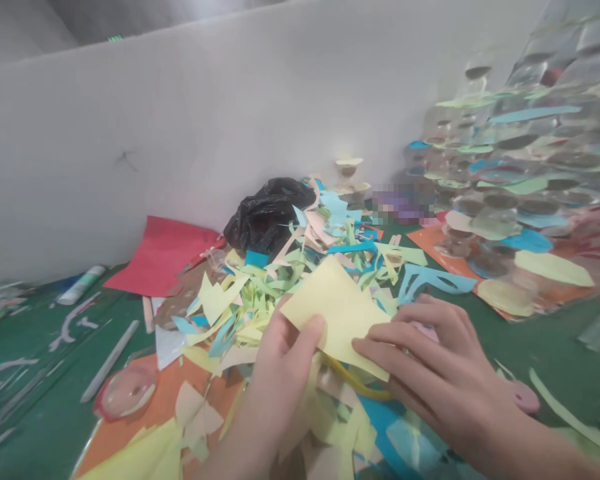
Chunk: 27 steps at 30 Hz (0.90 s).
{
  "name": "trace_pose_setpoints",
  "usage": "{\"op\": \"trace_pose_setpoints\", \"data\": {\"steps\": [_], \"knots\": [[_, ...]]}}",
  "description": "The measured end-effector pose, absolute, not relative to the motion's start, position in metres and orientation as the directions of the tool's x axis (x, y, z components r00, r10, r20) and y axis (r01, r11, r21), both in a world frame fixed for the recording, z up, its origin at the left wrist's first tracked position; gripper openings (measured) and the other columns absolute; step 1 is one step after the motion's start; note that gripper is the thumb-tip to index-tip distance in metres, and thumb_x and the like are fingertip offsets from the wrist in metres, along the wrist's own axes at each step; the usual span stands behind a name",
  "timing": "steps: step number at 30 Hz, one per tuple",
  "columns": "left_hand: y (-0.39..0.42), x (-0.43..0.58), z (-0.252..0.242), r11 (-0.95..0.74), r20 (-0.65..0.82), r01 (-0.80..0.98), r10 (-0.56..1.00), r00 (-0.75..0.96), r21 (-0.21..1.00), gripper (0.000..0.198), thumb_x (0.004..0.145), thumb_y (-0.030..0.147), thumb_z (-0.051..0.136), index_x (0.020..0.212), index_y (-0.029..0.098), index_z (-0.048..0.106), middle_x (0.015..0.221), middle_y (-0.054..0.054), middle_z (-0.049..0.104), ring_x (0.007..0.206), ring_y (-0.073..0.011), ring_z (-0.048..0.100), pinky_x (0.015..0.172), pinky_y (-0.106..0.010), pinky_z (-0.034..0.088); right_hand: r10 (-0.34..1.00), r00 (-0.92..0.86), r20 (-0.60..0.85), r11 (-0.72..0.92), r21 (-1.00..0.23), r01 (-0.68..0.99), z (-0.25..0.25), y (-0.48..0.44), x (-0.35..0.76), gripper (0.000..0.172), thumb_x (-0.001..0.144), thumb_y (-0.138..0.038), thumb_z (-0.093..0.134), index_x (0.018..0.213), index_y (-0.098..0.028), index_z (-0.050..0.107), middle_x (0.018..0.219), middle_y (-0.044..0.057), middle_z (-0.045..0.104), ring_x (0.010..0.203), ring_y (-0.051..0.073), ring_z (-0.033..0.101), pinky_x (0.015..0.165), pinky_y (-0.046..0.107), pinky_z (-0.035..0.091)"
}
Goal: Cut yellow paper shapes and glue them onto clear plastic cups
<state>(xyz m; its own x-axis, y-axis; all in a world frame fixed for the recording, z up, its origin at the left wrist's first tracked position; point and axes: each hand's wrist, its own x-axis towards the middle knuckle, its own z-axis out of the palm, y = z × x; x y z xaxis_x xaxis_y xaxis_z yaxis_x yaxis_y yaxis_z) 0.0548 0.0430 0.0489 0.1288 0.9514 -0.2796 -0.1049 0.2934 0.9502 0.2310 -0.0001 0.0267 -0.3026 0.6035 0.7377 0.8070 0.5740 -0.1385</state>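
A pale yellow paper piece (335, 307) is held above a heap of paper scraps (260, 293). My left hand (285, 373) pinches its lower left edge, thumb on top. My right hand (430, 367) lies on its right side, fingers curled over the paper's lower edge. Something pink (523, 397) shows beside my right hand; I cannot make out what it is.
A green table (45, 413) carries a red sheet (163, 253), a black plastic bag (267, 213), orange sheets (150, 413), a glue stick (83, 283) at left and stacked clear cups with paper (520, 173) at right. A white wall (180, 127) runs behind.
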Motion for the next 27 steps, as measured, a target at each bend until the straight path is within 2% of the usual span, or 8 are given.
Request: {"op": "trace_pose_setpoints", "data": {"steps": [3, 6, 10, 16, 18, 20, 24, 27], "knots": [[0.042, 0.057, 0.045, 0.235, -0.2, -0.148, 0.955, 0.219, 0.961, 0.024, 0.079, 0.033, 0.066, 0.1, 0.023, 0.06, 0.089, -0.002, 0.069, 0.079, -0.0176, 0.066, 0.065, -0.026, 0.051, 0.662, -0.193, 0.724, 0.582, -0.334, 0.741, 0.021, 0.0, 0.224, 0.026, 0.101, -0.027, 0.045, 0.09, -0.029, 0.069, 0.092, 0.003, 0.067, 0.091, 0.021, 0.054, 0.079, 0.035, 0.046], [0.037, 0.061, 0.039, 0.234, -0.183, -0.204, 0.954, 0.238, 0.951, 0.015, 0.079, 0.032, 0.066, 0.087, 0.022, 0.058, 0.079, 0.0, 0.066, 0.074, -0.0161, 0.064, 0.066, -0.026, 0.05, 0.753, -0.033, 0.658, 0.487, -0.522, 0.701, 0.017, 0.001, 0.218, 0.025, 0.099, -0.027, 0.05, 0.08, -0.029, 0.066, 0.108, 0.005, 0.06, 0.1, 0.022, 0.054, 0.078, 0.034, 0.05], [0.031, 0.065, 0.034, 0.319, -0.267, -0.334, 0.944, 0.194, 0.887, 0.024, 0.077, 0.031, 0.066, 0.098, 0.022, 0.06, 0.096, -0.004, 0.071, 0.095, -0.0227, 0.067, 0.077, -0.031, 0.054, 0.871, 0.131, 0.473, 0.315, -0.743, 0.59, 0.013, 0.005, 0.216, 0.013, 0.095, -0.029, 0.052, 0.082, -0.027, 0.055, 0.117, 0.005, 0.054, 0.108, 0.02, 0.056, 0.07, 0.028, 0.054], [0.028, 0.066, 0.036, 0.394, -0.357, -0.377, 0.919, 0.167, 0.838, 0.036, 0.078, 0.031, 0.062, 0.113, 0.021, 0.059, 0.113, -0.008, 0.07, 0.11, -0.0282, 0.064, 0.083, -0.036, 0.055, 0.92, 0.183, 0.347, 0.243, -0.87, 0.43, 0.005, 0.01, 0.217, 0.009, 0.091, -0.035, 0.053, 0.093, -0.028, 0.047, 0.099, 0.004, 0.059, 0.095, 0.02, 0.063, 0.061, 0.027, 0.054], [0.026, 0.066, 0.039, 0.409, -0.37, -0.369, 0.913, 0.173, 0.835, 0.036, 0.079, 0.031, 0.061, 0.114, 0.022, 0.058, 0.113, -0.007, 0.071, 0.111, -0.0284, 0.064, 0.083, -0.037, 0.056, 0.928, 0.183, 0.325, 0.209, -0.86, 0.465, 0.008, 0.009, 0.218, 0.013, 0.093, -0.038, 0.052, 0.1, -0.028, 0.048, 0.095, 0.004, 0.06, 0.091, 0.02, 0.064, 0.055, 0.025, 0.052], [0.025, 0.067, 0.044, 0.422, -0.39, -0.336, 0.906, 0.162, 0.842, 0.034, 0.081, 0.033, 0.059, 0.113, 0.023, 0.059, 0.112, -0.007, 0.071, 0.11, -0.0283, 0.065, 0.082, -0.038, 0.057, 0.911, 0.163, 0.38, 0.232, -0.797, 0.557, 0.014, 0.007, 0.22, 0.016, 0.094, -0.037, 0.051, 0.107, -0.028, 0.048, 0.099, 0.006, 0.061, 0.094, 0.021, 0.064, 0.056, 0.026, 0.054], [0.025, 0.065, 0.053, 0.408, -0.393, -0.317, 0.913, 0.114, 0.856, 0.025, 0.083, 0.035, 0.058, 0.104, 0.022, 0.064, 0.11, -0.007, 0.072, 0.11, -0.0276, 0.065, 0.086, -0.037, 0.057, 0.766, -0.109, 0.633, 0.492, -0.47, 0.732, 0.027, 0.0, 0.226, 0.025, 0.094, -0.016, 0.045, 0.116, -0.026, 0.05, 0.117, 0.009, 0.058, 0.11, 0.022, 0.055, 0.08, 0.034, 0.056], [0.026, 0.062, 0.057, 0.359, -0.352, -0.327, 0.932, 0.085, 0.874, 0.023, 0.083, 0.031, 0.06, 0.104, 0.024, 0.066, 0.108, -0.005, 0.073, 0.112, -0.0256, 0.064, 0.089, -0.034, 0.056, 0.67, -0.31, 0.674, 0.598, -0.243, 0.764, 0.029, -0.005, 0.228, 0.04, 0.088, -0.002, 0.04, 0.118, -0.024, 0.054, 0.126, 0.011, 0.055, 0.123, 0.026, 0.046, 0.096, 0.045, 0.05]]}}
